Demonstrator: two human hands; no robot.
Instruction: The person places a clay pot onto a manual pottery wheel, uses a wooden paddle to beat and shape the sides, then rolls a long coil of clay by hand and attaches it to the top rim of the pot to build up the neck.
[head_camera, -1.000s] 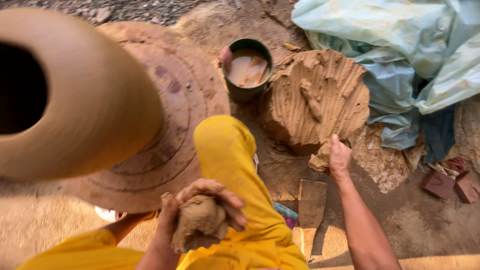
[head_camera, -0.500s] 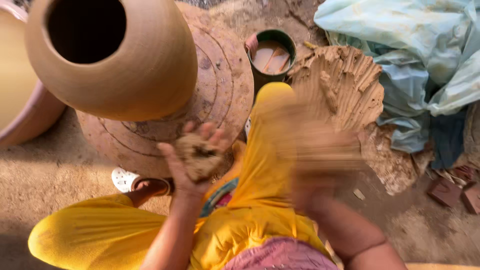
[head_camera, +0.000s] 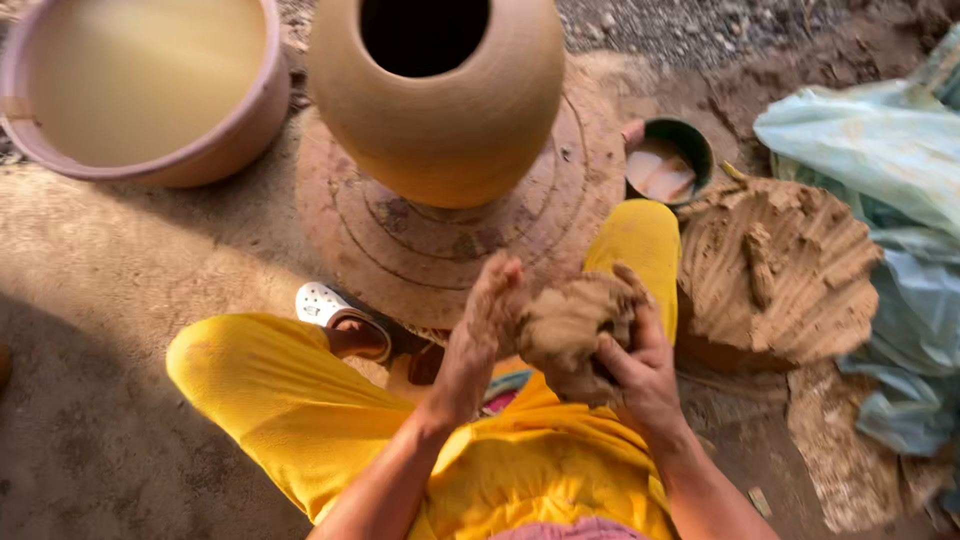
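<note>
Both hands meet over my lap on a brown lump of wet clay. My left hand lies flat against the lump's left side, fingers straight. My right hand cups the lump from below and the right, fingers curled around it. Just beyond the hands a large round clay pot with a dark open mouth stands on a flat clay-smeared wheel disc. My legs in yellow trousers bend on either side of the wheel.
A big mound of raw clay with finger grooves sits to the right. A small green bucket of muddy water stands behind it. A wide pink basin of cloudy water is far left. Pale plastic sheeting lies at right.
My right hand came back from the clay mound and joined the left on the lump. The view swung left, bringing the pot to the centre and the basin into sight.
</note>
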